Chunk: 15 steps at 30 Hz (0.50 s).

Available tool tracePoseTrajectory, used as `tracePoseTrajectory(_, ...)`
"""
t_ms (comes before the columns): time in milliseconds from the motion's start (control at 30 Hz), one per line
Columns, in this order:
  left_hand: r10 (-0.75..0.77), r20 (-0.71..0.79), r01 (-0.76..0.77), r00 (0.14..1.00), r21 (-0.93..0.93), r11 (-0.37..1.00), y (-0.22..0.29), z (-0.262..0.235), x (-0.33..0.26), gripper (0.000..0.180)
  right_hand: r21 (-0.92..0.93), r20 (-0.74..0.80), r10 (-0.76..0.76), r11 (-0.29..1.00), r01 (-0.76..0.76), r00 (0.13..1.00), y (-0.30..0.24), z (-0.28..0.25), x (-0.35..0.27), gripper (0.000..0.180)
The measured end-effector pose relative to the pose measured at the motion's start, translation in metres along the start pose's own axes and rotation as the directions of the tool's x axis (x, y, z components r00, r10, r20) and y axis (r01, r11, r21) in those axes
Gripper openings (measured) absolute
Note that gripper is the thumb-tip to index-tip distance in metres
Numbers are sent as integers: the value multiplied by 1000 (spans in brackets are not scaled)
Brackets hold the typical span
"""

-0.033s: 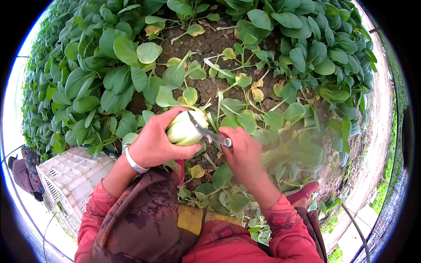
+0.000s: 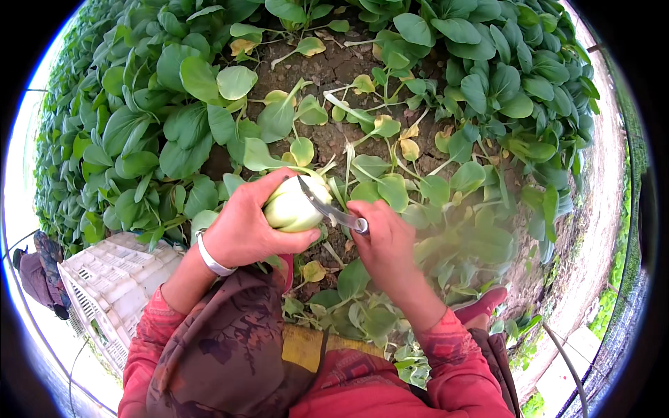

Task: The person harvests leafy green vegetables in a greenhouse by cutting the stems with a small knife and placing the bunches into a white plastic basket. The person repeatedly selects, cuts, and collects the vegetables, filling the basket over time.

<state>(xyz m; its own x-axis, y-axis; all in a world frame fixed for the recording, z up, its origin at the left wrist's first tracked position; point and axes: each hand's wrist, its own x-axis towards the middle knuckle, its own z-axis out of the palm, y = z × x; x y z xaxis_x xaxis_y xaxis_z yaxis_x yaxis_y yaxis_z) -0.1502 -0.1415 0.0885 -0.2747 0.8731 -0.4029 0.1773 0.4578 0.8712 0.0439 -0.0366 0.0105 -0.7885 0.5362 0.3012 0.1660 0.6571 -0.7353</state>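
- Vegetable head (image 2: pixel 287 212), pale green, rounded and glossy, is held above the bare brown soil patch (image 2: pixel 317 73), toward the patch's near edge. Its paler end faces right, presumably so the blade can reach it.
- Bare left hand (image 2: pixel 240 224), with a white band at the wrist, cups the head from the left. Its fingers are spread only as wide as the head, one along the far side and the thumb across the near side; the others are hidden. This wide cradle probably steadies the round shape and leaves the right side free.
- Bare right hand (image 2: pixel 383 240) has its fingers curled tightly around the handle of a small knife (image 2: pixel 338 217) with a curved, dark metal blade. The blade slants across the head's right side, its tip pointing away from the wearer; whether it is cutting in, I cannot tell.
- Both hands meet in front of the brown patterned cloth (image 2: pixel 223 341) over the lap, likely for close control.
- Loose yellowing leaves (image 2: pixel 410 150) lie scattered on the patch, between dense dark-green leafy plants (image 2: pixel 125 129) along its left and right edges.
- White slatted plastic crate (image 2: pixel 118 268) stands beyond the plants' near-left corner, seemingly within easy reach.
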Motion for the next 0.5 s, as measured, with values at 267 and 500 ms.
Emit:
tracePoseTrajectory(267,98,-11,-96,995,125,988,-11,15,-5,50,-53,-47,54,997,-57,997,-1,12,-3,33)
tracePoseTrajectory(500,260,163,-289,952,191,938,-2,17,5,50,110,-87,508,860,-498,857,41,26,9,19)
